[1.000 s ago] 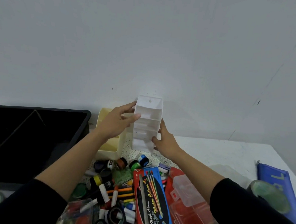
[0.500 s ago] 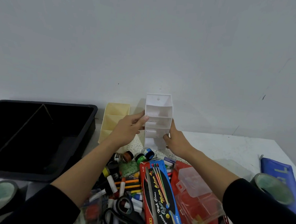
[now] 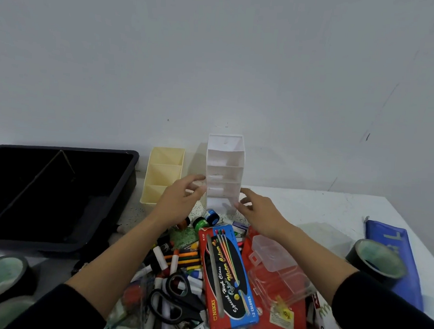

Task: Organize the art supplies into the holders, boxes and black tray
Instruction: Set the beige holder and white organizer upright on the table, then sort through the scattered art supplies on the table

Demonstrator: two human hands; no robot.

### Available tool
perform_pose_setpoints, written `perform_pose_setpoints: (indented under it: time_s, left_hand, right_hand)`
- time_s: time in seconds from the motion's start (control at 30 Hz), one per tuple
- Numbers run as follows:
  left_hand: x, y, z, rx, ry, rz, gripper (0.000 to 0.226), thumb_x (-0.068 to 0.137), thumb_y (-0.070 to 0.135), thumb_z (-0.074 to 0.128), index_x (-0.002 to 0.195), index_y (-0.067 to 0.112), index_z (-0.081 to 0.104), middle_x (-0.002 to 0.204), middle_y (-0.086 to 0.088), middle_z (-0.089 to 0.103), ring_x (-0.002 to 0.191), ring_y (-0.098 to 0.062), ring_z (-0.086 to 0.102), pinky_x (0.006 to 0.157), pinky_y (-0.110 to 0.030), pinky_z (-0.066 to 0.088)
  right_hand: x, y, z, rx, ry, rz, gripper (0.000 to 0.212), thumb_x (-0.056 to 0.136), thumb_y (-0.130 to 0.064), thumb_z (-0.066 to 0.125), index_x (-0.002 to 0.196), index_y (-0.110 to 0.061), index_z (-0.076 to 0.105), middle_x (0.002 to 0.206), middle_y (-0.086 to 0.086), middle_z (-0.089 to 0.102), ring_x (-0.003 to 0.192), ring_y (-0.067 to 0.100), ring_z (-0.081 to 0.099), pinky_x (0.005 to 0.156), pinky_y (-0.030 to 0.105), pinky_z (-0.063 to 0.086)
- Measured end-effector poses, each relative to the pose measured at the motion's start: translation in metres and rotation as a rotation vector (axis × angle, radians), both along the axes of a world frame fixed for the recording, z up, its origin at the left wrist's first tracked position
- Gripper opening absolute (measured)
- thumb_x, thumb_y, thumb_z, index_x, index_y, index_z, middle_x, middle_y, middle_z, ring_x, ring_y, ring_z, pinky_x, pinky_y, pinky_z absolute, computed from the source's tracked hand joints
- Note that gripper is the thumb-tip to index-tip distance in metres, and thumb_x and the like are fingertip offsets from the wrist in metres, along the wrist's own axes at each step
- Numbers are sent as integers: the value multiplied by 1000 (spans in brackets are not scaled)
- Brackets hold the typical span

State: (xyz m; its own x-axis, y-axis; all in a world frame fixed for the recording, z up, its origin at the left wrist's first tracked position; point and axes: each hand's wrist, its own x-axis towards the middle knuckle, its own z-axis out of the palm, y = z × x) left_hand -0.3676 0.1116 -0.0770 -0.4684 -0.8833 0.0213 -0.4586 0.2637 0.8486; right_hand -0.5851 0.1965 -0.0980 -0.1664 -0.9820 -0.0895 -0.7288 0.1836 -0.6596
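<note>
Left hand [image 3: 179, 202]: forearm reaches in from low left, palm turned inward, fingers [image 3: 197, 184] loosely curved and parted, gripping nothing. The tips lie at the left edge of the white holder [image 3: 224, 173]; motion blur hides whether they touch it.
Right hand [image 3: 257, 214]: mirrors it from the right, fingers relaxed, tips at the holder's lower right corner; contact likewise unclear.

Holders, two: the white tiered one stands upright on the worktop [image 3: 309, 208] between both sets of fingers, back to the wall. The cream holder [image 3: 163, 176] is just beyond the left fingers.
Black tray [image 3: 131, 174], one: well left of the left fingers.
Paint pots [image 3: 211, 216], three: just below the fingers.
Watercolour box [image 3: 229, 279], one; clear box [image 3: 276, 264], one; scissors [image 3: 174, 304], one; markers [image 3: 160, 257], a heap, uncounted: all between the forearms.
Tape rolls [image 3: 377, 260], three: one right of the right arm, two far left.
Blue pouch [image 3: 395, 256], one: far right.
</note>
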Motion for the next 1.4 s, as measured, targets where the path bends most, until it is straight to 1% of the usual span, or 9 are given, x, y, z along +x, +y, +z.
perform_pose_setpoints:
  time_s: [0.13,0.23,0.37,0.47,0.57,0.83,1.13,1.27,1.4]
  left_hand:
    - [10,28,-6,-99,-109,-107,12,101,29,56,108,32,65,99,9,66,87,-7,64,72,-26,58]
    - [8,45,-15,-195,-216,-311,18,101,33,57,116,29,67,106,13,63,99,-2,58,81,-24,50]
    - [-6,60,-30,-276,-427,-454,40,101,54,46,136,38,56,130,15,54,121,-8,45,104,-31,39]
    - [-17,70,-34,-357,-573,-476,60,92,72,27,138,43,53,133,17,50,122,-10,41,106,-43,37]
    - [-29,76,-28,-387,-659,-482,45,100,61,39,140,42,50,133,13,47,127,-12,37,109,-45,30]
    - [-48,97,-23,-232,-537,-551,49,90,74,37,122,41,53,129,18,46,126,-4,35,114,-45,19]
    - [-35,110,6,-21,144,-296,68,73,71,69,126,45,34,126,36,51,122,4,53,93,-42,57]
    - [-21,114,10,27,308,-286,76,80,67,69,143,41,36,135,14,54,117,-30,62,83,-55,59]
    - [-11,112,6,1,346,-248,39,100,41,58,134,24,51,119,-1,62,105,-32,67,76,-58,60]
  right_hand:
    - [-7,37,8,-140,113,11,29,102,-32,54,127,-21,64,111,-1,70,103,11,63,95,35,52]
    - [-24,64,14,-168,194,50,26,99,-34,58,122,-24,67,111,-7,70,102,5,62,95,32,50]
    - [-56,91,21,46,304,187,44,91,-52,63,132,-38,56,131,-22,55,122,1,47,107,30,38]
    - [-76,98,24,218,269,272,61,81,-62,68,137,-45,49,142,-23,47,130,3,41,111,35,36]
    - [-84,98,23,291,240,368,77,72,-65,73,140,-47,44,144,-23,40,131,5,40,112,37,36]
    - [-87,91,13,157,230,370,76,73,-63,76,141,-44,47,140,-15,49,128,9,46,111,43,39]
    - [-68,97,59,-191,153,329,74,77,-74,64,144,-48,45,130,-18,48,120,-2,44,101,21,36]
    - [-41,100,62,-166,107,360,69,84,-71,58,147,-47,42,121,-15,53,113,0,47,95,20,37]
    - [-25,99,53,-126,58,384,68,86,-74,52,145,-41,45,127,-13,60,113,2,52,97,26,43]
